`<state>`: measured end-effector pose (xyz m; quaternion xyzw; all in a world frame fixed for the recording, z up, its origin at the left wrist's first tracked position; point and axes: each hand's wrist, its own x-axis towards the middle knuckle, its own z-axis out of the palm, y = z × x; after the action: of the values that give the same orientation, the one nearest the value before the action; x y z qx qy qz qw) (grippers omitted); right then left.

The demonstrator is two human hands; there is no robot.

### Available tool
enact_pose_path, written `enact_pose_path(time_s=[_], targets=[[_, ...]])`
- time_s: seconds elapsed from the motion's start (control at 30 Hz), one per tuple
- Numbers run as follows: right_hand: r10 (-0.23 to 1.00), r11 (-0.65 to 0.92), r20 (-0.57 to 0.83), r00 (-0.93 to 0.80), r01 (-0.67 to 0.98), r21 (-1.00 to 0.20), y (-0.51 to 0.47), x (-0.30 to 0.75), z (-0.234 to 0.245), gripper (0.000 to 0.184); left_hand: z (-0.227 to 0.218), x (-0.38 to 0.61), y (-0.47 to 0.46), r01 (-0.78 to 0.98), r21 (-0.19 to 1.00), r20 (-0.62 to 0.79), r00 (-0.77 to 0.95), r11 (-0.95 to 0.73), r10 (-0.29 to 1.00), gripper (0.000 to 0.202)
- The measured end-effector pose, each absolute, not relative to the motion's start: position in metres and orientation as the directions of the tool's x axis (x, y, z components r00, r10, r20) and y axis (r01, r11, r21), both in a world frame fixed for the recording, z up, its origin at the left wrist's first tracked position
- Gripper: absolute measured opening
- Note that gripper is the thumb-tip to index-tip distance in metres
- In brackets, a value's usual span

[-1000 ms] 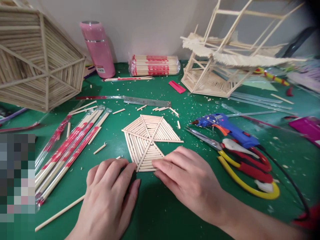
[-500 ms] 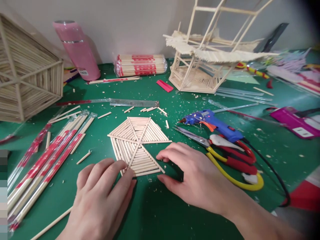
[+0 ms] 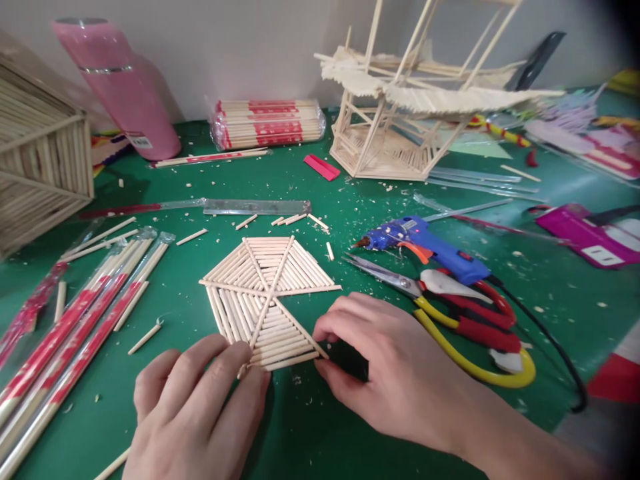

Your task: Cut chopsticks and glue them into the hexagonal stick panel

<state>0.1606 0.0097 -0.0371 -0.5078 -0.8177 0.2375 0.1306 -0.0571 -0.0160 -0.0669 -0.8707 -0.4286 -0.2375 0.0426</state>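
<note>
- The hexagonal stick panel (image 3: pixel 271 291) lies flat on the green tabletop (image 3: pixel 320 427), between the two hands; five of its wedges are filled with short sticks, and the wedge at its lower right shows bare green.
- The left hand (image 3: pixel 195 400), at the panel's lower-left corner, has its fingers curled together, gripping the panel there at a stick end.
- The right hand (image 3: pixel 385 360) sits at the panel's lower-right corner, forefinger and thumb about the end of a spoke; whether they squeeze it, I cannot tell.
- The step in hand looks like steadying and adjusting the panel's lower edge. The next move, I judge, calls for light, even pressure at both corners, so that the thin sticks are not knocked askew.
- To the panel's right lie the blue glue gun (image 3: pixel 425 243) and, just below it, the scissors (image 3: pixel 387 275).
- Left of the panel are plastic-sleeved chopsticks (image 3: pixel 95 338); beyond it, a wrapped chopstick bundle (image 3: pixel 270 123).
</note>
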Motion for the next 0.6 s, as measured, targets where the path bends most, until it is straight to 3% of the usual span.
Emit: enact_pose_path(time_s=[0.3, 0.6], targets=[[0.895, 0.365, -0.037, -0.446, 0.775, -0.517, 0.0092, 0.1580, -0.0375, 0.007, -0.0686, -0.0538, -0.0161, 0.793, 0.169, 0.477, 0.453, -0.585, 0.753, 0.008], [0.896, 0.383, -0.004, -0.445, 0.776, -0.501, 0.0079, 0.1571, -0.0405, 0.003, -0.0690, -0.0554, -0.0141, 0.800, 0.131, 0.453, 0.477, -0.585, 0.754, 0.011]])
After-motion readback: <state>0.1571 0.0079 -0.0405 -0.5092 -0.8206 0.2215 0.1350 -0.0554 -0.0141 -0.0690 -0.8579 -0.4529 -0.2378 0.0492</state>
